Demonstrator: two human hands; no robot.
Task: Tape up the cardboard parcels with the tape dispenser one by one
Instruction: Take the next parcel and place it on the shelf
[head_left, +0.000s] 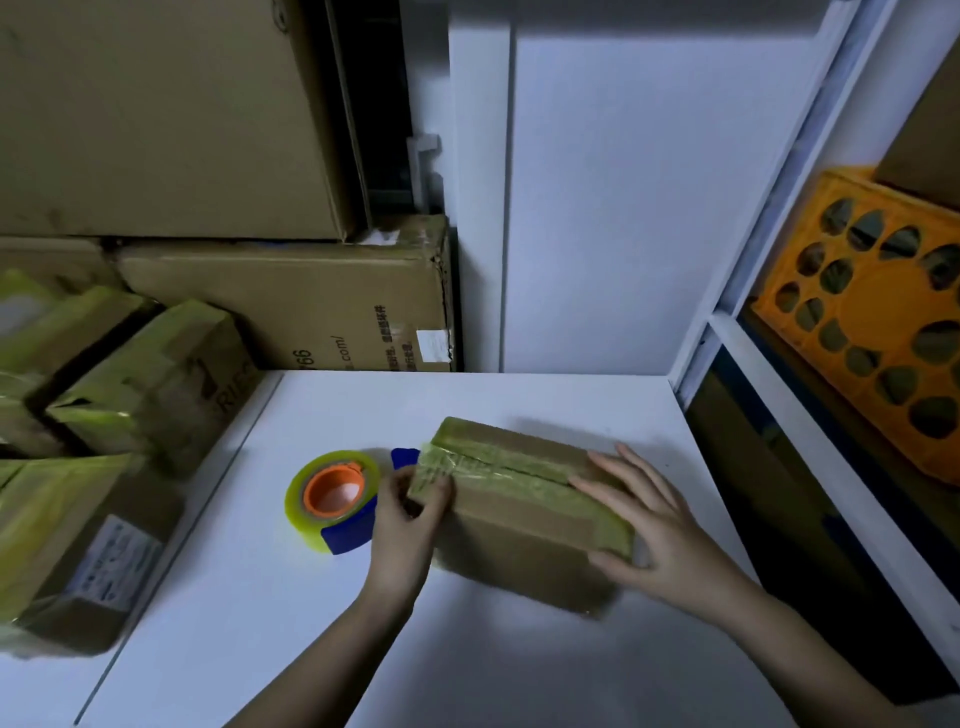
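A brown cardboard parcel (524, 514) lies on the white table (519, 649), with a yellowish tape strip along its top seam and down its left end. My left hand (410, 514) is at that left end, fingers curled against the taped corner. My right hand (654, 514) rests flat with spread fingers on the parcel's right end. The tape dispenser (337, 501), blue with an orange core and a yellow-green tape roll, lies on the table just left of my left hand, which partly hides it.
Several taped parcels (130, 384) are piled at the left, one large one (67, 545) at the table's left edge. Big cartons (291, 306) stack behind them. A white wall stands at the back. Right is a shelf frame with an orange crate (878, 322).
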